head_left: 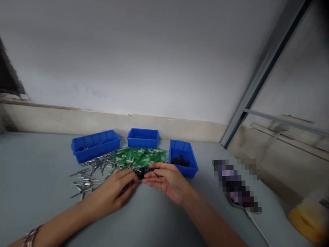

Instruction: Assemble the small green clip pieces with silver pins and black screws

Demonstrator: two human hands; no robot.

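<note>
My left hand point(115, 188) rests beside the small parts, its fingers curled together at the front of the green pile; what they hold, if anything, is hidden. Just to the right, my right hand point(169, 179) is turned palm inward, with a small dark thin piece point(156, 174) between its fingers. Green plastic pieces point(138, 157) lie heaped behind both hands. Black parts point(140, 171) show between the hands and that heap. Silver metal pins point(87, 180) are scattered to the left.
Three blue bins stand behind: the left bin point(96, 144) holds some pins, the middle bin point(142, 138) is beside it, and the right bin point(191, 169) holds black parts. A pixelated device with a cable point(256, 224) lies right. A metal frame point(260, 84) rises beyond.
</note>
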